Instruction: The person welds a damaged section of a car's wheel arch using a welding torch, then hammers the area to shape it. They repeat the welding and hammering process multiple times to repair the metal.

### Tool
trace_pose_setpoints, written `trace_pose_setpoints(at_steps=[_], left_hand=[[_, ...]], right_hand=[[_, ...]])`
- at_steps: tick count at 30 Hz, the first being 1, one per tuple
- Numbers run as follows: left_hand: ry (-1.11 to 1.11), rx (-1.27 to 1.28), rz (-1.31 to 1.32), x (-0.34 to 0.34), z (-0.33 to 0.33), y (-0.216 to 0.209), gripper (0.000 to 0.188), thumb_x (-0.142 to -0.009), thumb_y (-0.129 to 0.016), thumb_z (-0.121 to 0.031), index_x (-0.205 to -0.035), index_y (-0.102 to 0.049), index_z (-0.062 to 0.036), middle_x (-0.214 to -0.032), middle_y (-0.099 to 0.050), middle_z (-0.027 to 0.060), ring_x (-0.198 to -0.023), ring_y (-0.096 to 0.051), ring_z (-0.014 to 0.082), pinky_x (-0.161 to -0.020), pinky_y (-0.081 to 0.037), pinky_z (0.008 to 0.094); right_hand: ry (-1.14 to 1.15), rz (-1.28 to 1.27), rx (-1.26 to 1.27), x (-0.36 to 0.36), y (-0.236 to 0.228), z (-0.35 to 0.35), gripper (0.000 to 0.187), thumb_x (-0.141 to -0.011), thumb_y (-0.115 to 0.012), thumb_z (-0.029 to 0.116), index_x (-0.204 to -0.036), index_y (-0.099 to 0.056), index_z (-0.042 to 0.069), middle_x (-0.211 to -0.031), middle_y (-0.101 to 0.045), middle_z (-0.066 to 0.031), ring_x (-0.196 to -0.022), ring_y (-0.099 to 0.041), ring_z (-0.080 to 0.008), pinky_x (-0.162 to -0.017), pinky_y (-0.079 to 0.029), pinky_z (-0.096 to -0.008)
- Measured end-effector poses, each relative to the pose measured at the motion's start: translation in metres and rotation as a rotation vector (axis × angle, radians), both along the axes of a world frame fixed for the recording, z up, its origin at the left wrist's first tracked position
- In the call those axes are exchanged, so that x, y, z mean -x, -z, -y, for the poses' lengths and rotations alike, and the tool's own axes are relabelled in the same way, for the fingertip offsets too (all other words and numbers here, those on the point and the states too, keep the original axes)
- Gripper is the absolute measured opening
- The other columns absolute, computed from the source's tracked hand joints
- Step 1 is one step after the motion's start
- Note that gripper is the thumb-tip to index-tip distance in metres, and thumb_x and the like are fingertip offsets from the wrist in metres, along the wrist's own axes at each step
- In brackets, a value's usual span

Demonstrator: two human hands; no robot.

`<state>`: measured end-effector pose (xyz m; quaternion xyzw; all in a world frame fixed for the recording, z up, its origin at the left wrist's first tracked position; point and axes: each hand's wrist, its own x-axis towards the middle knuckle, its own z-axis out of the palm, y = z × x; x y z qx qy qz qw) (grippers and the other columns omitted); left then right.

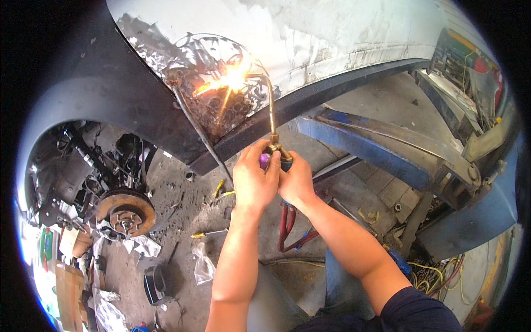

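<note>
My right hand (pixel 296 177) is closed round the handle of a brass gas torch (pixel 272 113). From the bent tip burns a bright flame (pixel 235 78), at a rusty, scraped patch (pixel 235 105) low on the car body. My left hand (pixel 255 176) sits against the torch's valve end, its fingers closed on a small purple piece (pixel 265 160); whether that is a knob or a separate thing I cannot tell. A grey metal bar (pixel 199 128) slants from the patch down to behind my left hand. Red hoses (pixel 287 224) hang below the torch.
Blue lift arms (pixel 365 146) reach under the car's sill at right. At left, a bare brake disc (pixel 126 214) shows in the wheel arch. A yellow-handled screwdriver (pixel 209 233), a plastic bag (pixel 203 264) and a black part (pixel 159 285) lie on the floor. Cables (pixel 437 276) coil at lower right.
</note>
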<state>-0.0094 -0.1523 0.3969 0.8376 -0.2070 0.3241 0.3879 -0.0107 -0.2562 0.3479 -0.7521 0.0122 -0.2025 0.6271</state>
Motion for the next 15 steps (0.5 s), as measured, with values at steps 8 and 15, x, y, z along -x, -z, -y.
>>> trace_pose_setpoints(at_steps=[8,15], left_hand=[[0.007,0.008,-0.026,0.0008,0.0013,-0.0018,0.028,-0.086,-0.069,-0.014,-0.109,-0.066,0.0015,-0.098,-0.068,0.0206,-0.090,-0.068,0.0343,-0.081,-0.052,0.0389],[-0.007,0.019,-0.003,-0.0007,0.0005,-0.0003,0.029,-0.086,-0.070,-0.015,-0.109,-0.066,0.0014,-0.098,-0.068,0.0203,-0.091,-0.068,0.0331,-0.081,-0.052,0.0383]], right_hand=[[0.054,0.041,0.047,-0.0031,0.0037,-0.0009,0.038,-0.085,-0.070,0.031,-0.095,-0.059,-0.004,-0.086,-0.066,-0.0296,-0.091,-0.063,-0.0478,-0.074,-0.050,-0.0492],[0.064,0.081,0.065,-0.0036,0.0033,-0.0013,0.038,-0.085,-0.071,0.031,-0.093,-0.057,-0.004,-0.086,-0.065,-0.0304,-0.091,-0.063,-0.0492,-0.074,-0.049,-0.0501]])
